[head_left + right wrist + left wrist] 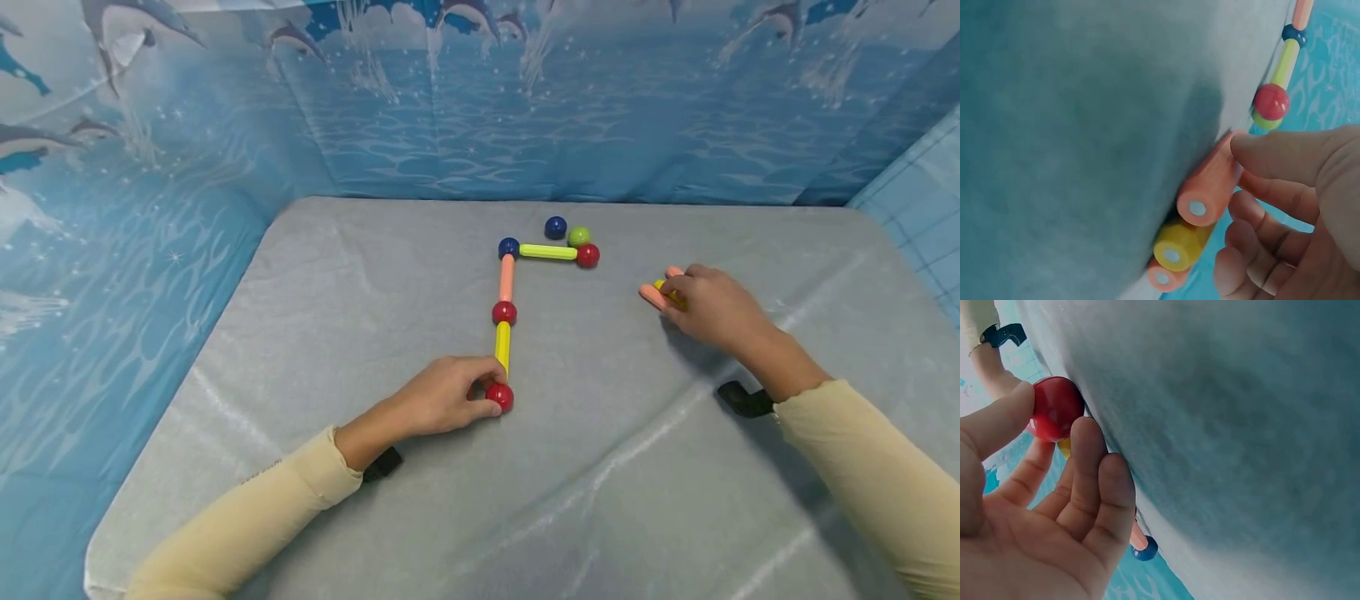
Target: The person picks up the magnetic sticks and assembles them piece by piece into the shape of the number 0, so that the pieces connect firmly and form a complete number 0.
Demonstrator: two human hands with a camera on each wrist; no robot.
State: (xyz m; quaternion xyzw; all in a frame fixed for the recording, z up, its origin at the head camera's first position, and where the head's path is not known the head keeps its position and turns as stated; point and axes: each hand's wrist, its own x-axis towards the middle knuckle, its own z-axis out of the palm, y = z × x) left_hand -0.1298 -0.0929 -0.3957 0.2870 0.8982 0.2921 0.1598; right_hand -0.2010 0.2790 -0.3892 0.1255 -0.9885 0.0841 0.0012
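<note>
My left hand pinches a red ball at the near end of a chain of magnetic sticks and balls. From that ball a yellow stick runs to a middle red ball. Beyond it, an orange stick reaches a blue ball, where a lime stick turns right to another red ball. My right hand pinches an orange magnetic stick with thumb and forefinger. Beside that stick lie a yellow stick and a second orange stick, their metal end discs showing.
A loose blue ball and a green ball sit at the back of the grey-covered table, the green one close to the chain's red end. A blue dolphin-print curtain hangs behind and along the left side.
</note>
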